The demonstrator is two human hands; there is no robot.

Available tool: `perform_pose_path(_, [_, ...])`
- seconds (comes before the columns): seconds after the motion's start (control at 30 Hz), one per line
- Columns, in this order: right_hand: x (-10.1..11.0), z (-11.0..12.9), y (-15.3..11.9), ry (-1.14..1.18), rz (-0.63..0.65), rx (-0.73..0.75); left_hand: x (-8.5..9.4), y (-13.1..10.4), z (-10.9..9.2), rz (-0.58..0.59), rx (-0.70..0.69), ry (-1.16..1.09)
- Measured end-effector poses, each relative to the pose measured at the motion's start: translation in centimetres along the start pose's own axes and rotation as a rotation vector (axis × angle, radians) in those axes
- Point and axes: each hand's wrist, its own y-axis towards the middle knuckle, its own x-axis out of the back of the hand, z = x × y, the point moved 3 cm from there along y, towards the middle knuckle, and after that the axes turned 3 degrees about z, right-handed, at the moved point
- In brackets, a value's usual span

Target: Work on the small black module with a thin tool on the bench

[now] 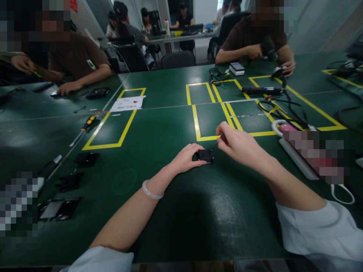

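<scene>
Green table (159, 128), left hand (187, 158) pinching black casing (205, 155), contents hidden, right hand (238, 144) gripping screwdriver (224, 138)

- one black block (205, 155)
- one left hand (185, 158), one right hand (237, 142), at the block
- one dark-handled tool (224, 138), right of the block
- three dark pieces (86, 159), one yellow-black screwdriver (89, 124), left of it

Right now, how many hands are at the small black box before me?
2: the left hand holds the black box at its left; the right hand holds a thin-shafted tool at its right.
</scene>
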Motion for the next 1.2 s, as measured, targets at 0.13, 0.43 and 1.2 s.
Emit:
perform_pose_path(0.13, [-0.05, -0.04, 0.16, -0.120, 0.034, -0.047, -0.06, 0.02, 0.05, 0.009, 0.002, -0.002])
perform_pose_path(0.43, [-0.13, -0.24, 0.23, -0.164, 0.023, -0.082, -0.07, 0.01, -0.05, 0.015, 0.000, 0.004])
perform_pose_path(1.2, [-0.17, 0.51, -0.13, -0.110, -0.002, 0.031, -0.19, 0.01, 0.13, 0.005, -0.002, 0.024])
